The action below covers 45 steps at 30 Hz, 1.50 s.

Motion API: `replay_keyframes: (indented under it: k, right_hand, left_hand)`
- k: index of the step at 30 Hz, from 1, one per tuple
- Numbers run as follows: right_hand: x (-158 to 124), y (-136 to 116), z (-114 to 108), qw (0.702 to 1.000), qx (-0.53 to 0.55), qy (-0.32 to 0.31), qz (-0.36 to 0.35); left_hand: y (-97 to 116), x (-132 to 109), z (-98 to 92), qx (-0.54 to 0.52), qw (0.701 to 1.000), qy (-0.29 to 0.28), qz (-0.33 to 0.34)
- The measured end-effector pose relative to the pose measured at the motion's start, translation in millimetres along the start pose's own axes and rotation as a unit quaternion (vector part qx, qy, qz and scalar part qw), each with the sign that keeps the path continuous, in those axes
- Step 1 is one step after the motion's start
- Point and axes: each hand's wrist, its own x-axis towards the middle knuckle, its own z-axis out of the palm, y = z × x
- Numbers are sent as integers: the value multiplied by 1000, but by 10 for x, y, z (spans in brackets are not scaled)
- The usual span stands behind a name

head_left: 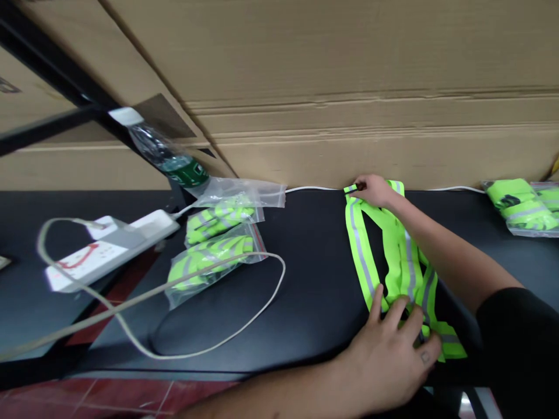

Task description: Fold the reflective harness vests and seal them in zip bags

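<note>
A neon-yellow reflective strap vest with grey stripes lies lengthwise on the black table. At its far end, by the cardboard, my right hand is closed on a strap, with a small dark piece showing at the fingertips. My left hand rests on the near end of the vest, palm down and fingers spread, partly covering the straps. What lies beneath that palm is hidden.
Two clear bags with folded neon vests lie left; more bagged vests lie far right. A white power strip, looping cable and tilted-looking bottle stand left. A cardboard wall borders the back.
</note>
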Motion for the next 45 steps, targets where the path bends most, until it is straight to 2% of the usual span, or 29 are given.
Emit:
replay_keyframes:
  k: [3,8,14,17,21,23,27,33,35,37,40,43,45]
  right_hand:
    - [-37,124,-62,997,55,55,-18]
    - [-45,351,-130,984,139,110,-10]
    - [-23,482,-36,980,155,123,-22]
    - [-78,503,-5,984,117,127,-34]
    - [-236,494,-78,989,41,121,-71]
    - [-300,464,-129,987,-36,121,-98]
    - [-323,399,-185,965,-206,46,-154]
    - [-387,286,-352,964,-202,-20,-172]
    - [-584,184,-476,963,-188,-17,-193]
    - [-939,51,-599,958,-169,16,-229]
    - [-1724,-139,-706,944,-147,58,-288]
    - [-2562,-212,-657,902,-137,50,-406]
    - [-2991,-181,-540,902,-150,35,-403]
  left_hand:
    - [-12,-1,-32,-16,1000,-6,-3]
    - [-27,-21,-78,-36,999,-14,3]
    - [-38,-33,-80,-44,999,-14,5]
    - [-44,-40,-84,-39,999,-14,11]
    - [-43,-49,-87,-26,999,-16,9]
    - [-39,-49,-81,-18,1000,-16,8]
    - [-35,-42,-65,-19,1000,-19,12]
    - [-35,-20,-43,-19,1000,-21,5]
    - [-35,-13,-29,-14,1000,-18,5]
    - [-37,-9,-14,-13,1000,-17,5]
    - [-45,-14,4,-12,1000,-22,4]
    - [-53,-28,16,-12,999,-31,8]
    - [-55,-38,12,-11,999,-36,17]
